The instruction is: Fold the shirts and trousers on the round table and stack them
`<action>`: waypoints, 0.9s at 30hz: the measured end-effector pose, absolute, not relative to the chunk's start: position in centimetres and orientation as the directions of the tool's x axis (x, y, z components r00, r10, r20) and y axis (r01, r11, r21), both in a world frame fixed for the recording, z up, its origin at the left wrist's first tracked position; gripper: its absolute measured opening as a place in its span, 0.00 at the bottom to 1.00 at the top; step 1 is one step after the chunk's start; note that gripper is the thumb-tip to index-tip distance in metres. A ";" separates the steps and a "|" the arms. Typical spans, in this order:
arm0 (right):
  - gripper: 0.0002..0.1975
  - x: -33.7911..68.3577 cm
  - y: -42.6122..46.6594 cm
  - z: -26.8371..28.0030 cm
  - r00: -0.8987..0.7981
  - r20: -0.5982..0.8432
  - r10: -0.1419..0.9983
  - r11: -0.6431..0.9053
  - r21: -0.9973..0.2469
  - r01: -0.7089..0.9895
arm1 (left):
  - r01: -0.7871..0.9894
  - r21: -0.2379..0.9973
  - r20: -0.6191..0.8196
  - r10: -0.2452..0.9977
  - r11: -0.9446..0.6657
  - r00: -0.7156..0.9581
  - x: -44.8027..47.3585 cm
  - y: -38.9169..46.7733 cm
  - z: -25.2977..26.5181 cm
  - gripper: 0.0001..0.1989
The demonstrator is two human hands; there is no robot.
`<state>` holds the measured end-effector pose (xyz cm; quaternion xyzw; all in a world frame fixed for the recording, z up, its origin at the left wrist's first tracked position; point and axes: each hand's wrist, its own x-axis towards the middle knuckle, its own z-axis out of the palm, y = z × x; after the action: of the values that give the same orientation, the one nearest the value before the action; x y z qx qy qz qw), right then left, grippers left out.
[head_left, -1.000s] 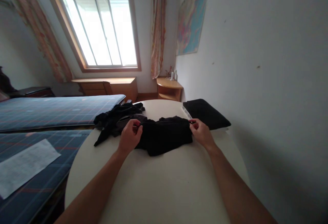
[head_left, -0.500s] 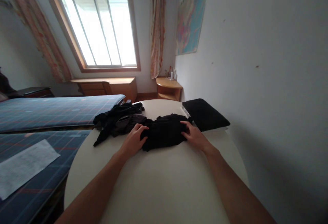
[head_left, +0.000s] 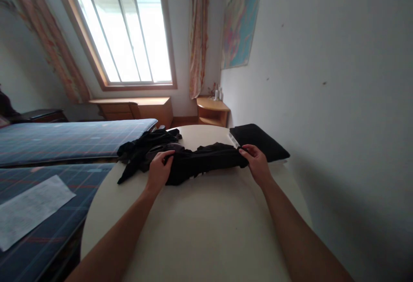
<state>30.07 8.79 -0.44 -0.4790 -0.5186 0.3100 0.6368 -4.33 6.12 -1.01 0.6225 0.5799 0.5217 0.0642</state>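
A black garment [head_left: 206,161] stretches sideways across the far part of the round white table [head_left: 213,230]; its exact kind cannot be made out. My left hand [head_left: 160,168] pinches its left end between thumb and fingers. At the other end, my right hand [head_left: 254,159] grips the cloth the same way. The front edge of the cloth hangs slightly raised between them. A crumpled heap of black and grey clothing [head_left: 142,151] lies against the left end, partly behind my left hand.
Beyond my right hand lies a flat, folded black cloth [head_left: 260,142] on something white, near the wall. On the left are beds with blue plaid mattresses [head_left: 77,140], one bearing a paper sheet [head_left: 35,211]. A wooden corner shelf [head_left: 213,108] stands behind the table.
Both hands have moved apart, the left leftward and the right rightward to the garment's ends. The black garment is now drawn out wider and its front edge has lifted.
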 end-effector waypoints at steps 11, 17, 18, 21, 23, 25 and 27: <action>0.23 31.2 9.9 -1.1 0.364 0.420 0.831 0.500 -0.851 -0.160 | 0.455 0.846 0.431 0.859 -0.279 -0.275 -5.2 7.1 -2.0 0.32; 0.27 31.4 9.3 -0.9 0.346 0.494 0.798 0.537 -0.843 -0.037 | 0.348 0.878 0.413 0.887 -0.328 -0.206 -4.7 7.0 -2.2 0.38; 0.27 31.4 9.3 -0.9 0.339 0.528 0.779 0.545 -0.837 0.053 | 0.338 0.881 0.413 0.887 -0.332 -0.206 -4.7 7.0 -2.2 0.37; 0.22 31.4 9.1 -1.0 0.304 0.619 0.724 0.501 -0.775 0.385 | 0.372 0.863 0.438 0.873 -0.341 -0.216 -5.1 7.1 -1.8 0.33; 0.18 31.3 9.1 -1.2 0.270 0.655 0.706 0.447 -0.707 0.548 | 0.425 0.841 0.462 0.853 -0.336 -0.240 -5.3 7.1 -1.6 0.29; 0.15 31.3 9.1 -1.4 0.252 0.674 0.695 0.408 -0.658 0.633 | 0.456 0.830 0.473 0.839 -0.322 -0.268 -5.5 7.1 -1.4 0.26; 0.14 31.2 9.0 -1.5 0.236 0.671 0.703 0.371 -0.629 0.683 | 0.457 0.839 0.451 0.846 -0.294 -0.284 -5.6 7.1 -1.4 0.25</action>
<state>31.17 9.01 -1.47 -0.5609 -0.6181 0.0090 0.5507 -5.58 7.05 -1.42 0.5729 0.5688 0.5644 0.1722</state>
